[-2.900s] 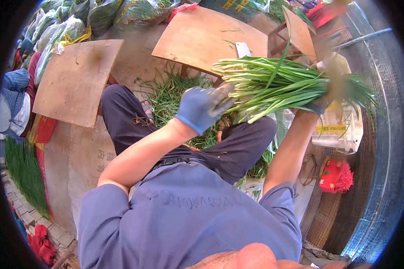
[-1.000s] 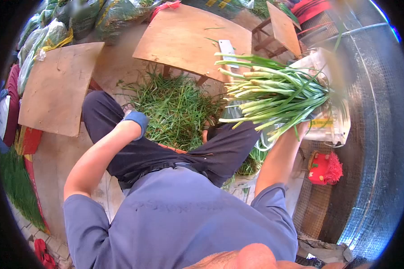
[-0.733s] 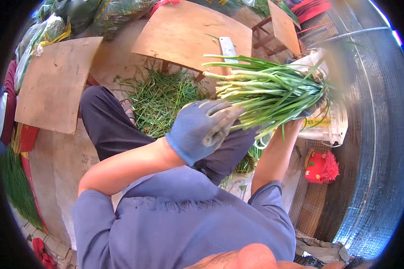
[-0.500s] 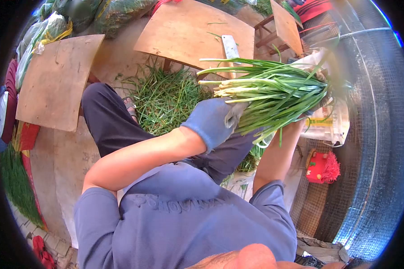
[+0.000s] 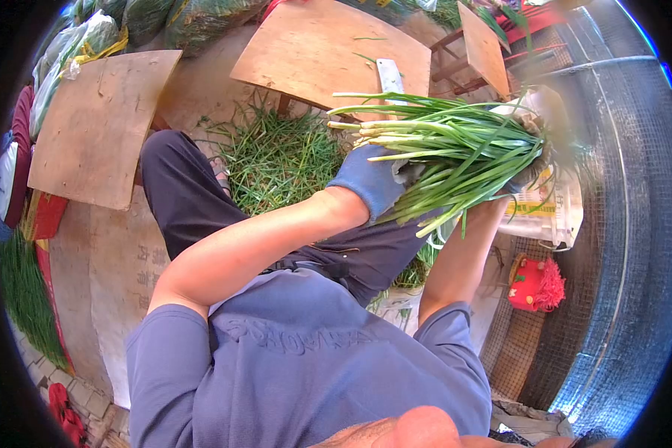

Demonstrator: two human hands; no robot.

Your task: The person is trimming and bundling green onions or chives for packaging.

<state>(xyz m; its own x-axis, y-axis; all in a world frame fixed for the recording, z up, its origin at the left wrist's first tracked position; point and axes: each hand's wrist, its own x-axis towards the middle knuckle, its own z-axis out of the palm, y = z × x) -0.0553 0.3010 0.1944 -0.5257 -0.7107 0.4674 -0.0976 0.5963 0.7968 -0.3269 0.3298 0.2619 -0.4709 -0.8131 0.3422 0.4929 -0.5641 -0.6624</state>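
A large bunch of garlic chives (image 5: 455,142) lies sideways in front of me, pale stem ends to the left, green leaves to the right. My right hand (image 5: 529,181), gloved, grips the leaf end from below; leaves hide most of its fingers. Against the near side of the bunch, just below the pale ends, my left hand (image 5: 373,179) in a blue-grey glove has its fingers closed on some stems, partly covered by leaves. Beyond the bunch, a cleaver (image 5: 390,78) with a broad metal blade rests on a wooden board table (image 5: 313,52).
Loose green leaves (image 5: 276,160) are heaped on the ground by my foot. Another wooden board (image 5: 101,127) stands at left, near filled plastic bags (image 5: 201,26). More long greens (image 5: 26,291) lie far left. On the right are a printed bag (image 5: 552,213), a red item (image 5: 534,284) and dark netting (image 5: 627,224).
My left hand has moved slightly right and up along the near side of the bunch. The bunch stays in nearly the same place, and the view has shifted a little.
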